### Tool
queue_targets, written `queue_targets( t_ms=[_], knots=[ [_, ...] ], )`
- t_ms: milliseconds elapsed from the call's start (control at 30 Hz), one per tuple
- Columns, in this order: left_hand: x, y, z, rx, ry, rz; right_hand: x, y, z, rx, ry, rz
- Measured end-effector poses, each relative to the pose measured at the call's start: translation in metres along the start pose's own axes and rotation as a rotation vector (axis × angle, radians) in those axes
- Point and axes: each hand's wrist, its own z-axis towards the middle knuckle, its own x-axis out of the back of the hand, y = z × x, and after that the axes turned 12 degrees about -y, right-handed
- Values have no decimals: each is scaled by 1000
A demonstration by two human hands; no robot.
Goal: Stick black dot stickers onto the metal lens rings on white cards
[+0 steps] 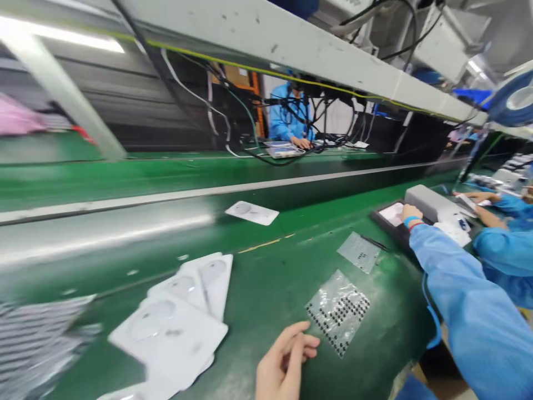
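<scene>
As seen from the head camera, white blister trays [170,333] lay fanned on the green conveyor belt [258,278]. The left hand [287,361] was half-open and empty (fingers loosely curled), just beside a clear sheet of small black parts [338,312]. A second clear sheet [358,253] lay farther along. The blue-sleeved right hand [412,212] rested on the edge of a black fixture tray [385,222], near a grey unit [428,203]; whether it gripped anything could not be told. A co-worker's hands [478,197] appeared at far right.
</scene>
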Motion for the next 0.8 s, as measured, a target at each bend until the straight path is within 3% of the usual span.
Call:
queue_targets(
  t_ms=[133,300,400,533,700,800],
  knots=[
    [-9,5,-2,-30,75,-38,-63,-42,47,75,-108,-38],
    [-4,2,1,-26,87,-51,-183,-150,90,167,-346,-112],
    [-2,-4,4,-10,91,-24,-231,-200,104,185,-429,-123],
    [-3,-8,6,17,91,-14,-244,-221,117,104,-498,-121],
    [1,-2,8,12,31,-24,-219,-216,122,85,-564,-38],
    [8,-1,13,11,30,-85,-200,-214,93,155,-585,65]
  ],
)
